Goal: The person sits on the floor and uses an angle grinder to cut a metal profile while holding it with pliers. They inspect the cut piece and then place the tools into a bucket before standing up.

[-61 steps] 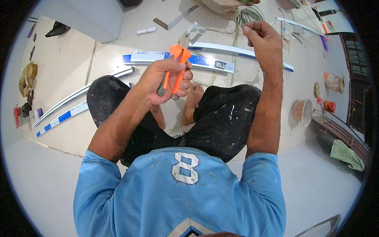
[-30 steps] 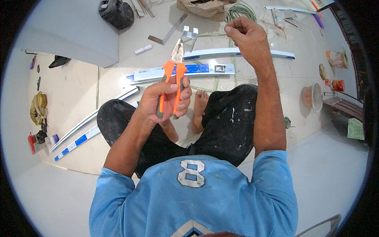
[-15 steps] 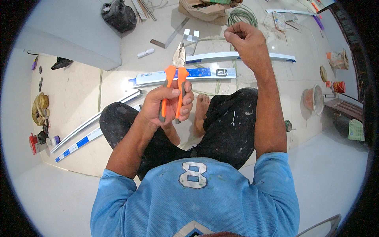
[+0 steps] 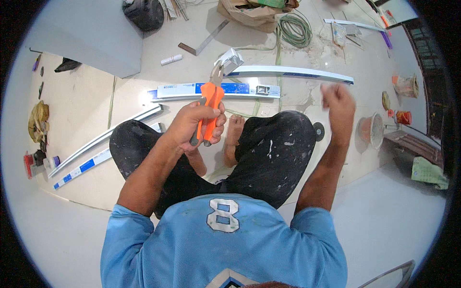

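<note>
My left hand (image 4: 194,126) is wrapped round the handles of orange and grey pliers (image 4: 210,98), which point away from me. At their jaws is a small bent piece of shiny metal profile (image 4: 232,61), apparently gripped by its near edge. Out to the right, above the floor beyond my knee, my right hand (image 4: 338,108) is smeared by motion, and its fingers cannot be made out clearly. Beneath the pliers lie a white and blue wrapped metal profile (image 4: 173,91) and, farther off, a second long profile (image 4: 307,72). A short cut piece (image 4: 264,90) rests on the nearer one.
More long profiles (image 4: 91,165) lie at the left. Far off are a metal square (image 4: 204,41), a white marker-like tube (image 4: 171,59), a coil of green hose (image 4: 295,30), a brown sack (image 4: 249,17) and a black container (image 4: 143,14). A bucket (image 4: 370,130) stands at the right.
My right hand has swung right and nearer to me. In the left hand, the pliers have closed up, and the metal piece at their jaws has tilted. A dark disc now shows beside my right knee.
</note>
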Demonstrator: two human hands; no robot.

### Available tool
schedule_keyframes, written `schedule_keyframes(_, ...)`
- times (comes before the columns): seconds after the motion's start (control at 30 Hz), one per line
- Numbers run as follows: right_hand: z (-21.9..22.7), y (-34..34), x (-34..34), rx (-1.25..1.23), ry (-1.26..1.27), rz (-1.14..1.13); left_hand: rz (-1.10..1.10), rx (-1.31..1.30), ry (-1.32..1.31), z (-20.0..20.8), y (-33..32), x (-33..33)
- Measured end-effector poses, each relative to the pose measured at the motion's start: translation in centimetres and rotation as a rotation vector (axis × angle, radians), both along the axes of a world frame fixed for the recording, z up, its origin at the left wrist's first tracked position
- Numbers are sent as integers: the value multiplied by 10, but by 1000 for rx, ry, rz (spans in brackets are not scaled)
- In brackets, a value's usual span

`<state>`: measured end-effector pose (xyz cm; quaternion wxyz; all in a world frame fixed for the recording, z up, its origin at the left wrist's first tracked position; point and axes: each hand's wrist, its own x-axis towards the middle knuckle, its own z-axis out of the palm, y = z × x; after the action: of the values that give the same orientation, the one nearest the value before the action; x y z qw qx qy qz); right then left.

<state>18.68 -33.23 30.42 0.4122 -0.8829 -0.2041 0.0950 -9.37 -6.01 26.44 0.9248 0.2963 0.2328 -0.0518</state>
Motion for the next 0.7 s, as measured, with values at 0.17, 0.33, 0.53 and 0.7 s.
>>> schedule_keyframes(0.17, -216, -184, -28, -744, 139, 37, -24, 153, 118, -18, -2, 7)
schedule_keyframes(0.33, -287, -203, -92, -646, 351, -129, -61, 946, 260, -36, -16, 15)
schedule_keyframes(0.53, -313, -182, -92, -681, 272, -403, 52, 1661, 69, -64, -16, 25)
schedule_keyframes(0.7, -322, -178, -97, -601, 162, -808, 176, 1815, -26, -65, -14, 34)
